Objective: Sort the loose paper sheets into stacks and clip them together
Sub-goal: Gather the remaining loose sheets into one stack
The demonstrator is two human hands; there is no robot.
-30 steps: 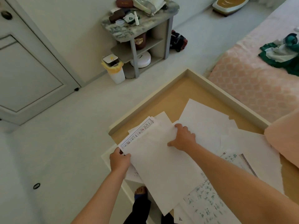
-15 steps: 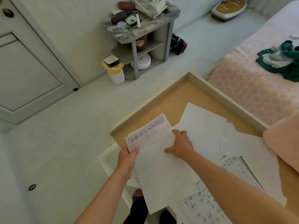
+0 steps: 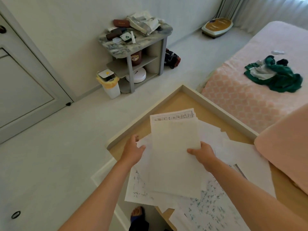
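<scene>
Above the near half of the surface, the stack is held raised between both hands. The left hand pinches the left side, thumb on top and fingers underneath. The right hand is clamped on the right edge the same way.

The stack's long axis runs away from the person. Its printed header strip points toward the far rim and leans slightly right.

The stack is not squared. A printed sheet shows past the blank front sheet at the top, and a handwritten sheet fans out low on the left. That splayed sheet seems to be held only near one corner, so it could slide free or crease if either pinch loosens.

Loose sheets overhang the near edge of the surface, and a brush from a forearm could tip them onto the floor. No clip is in sight, so binding looks some way off.
</scene>
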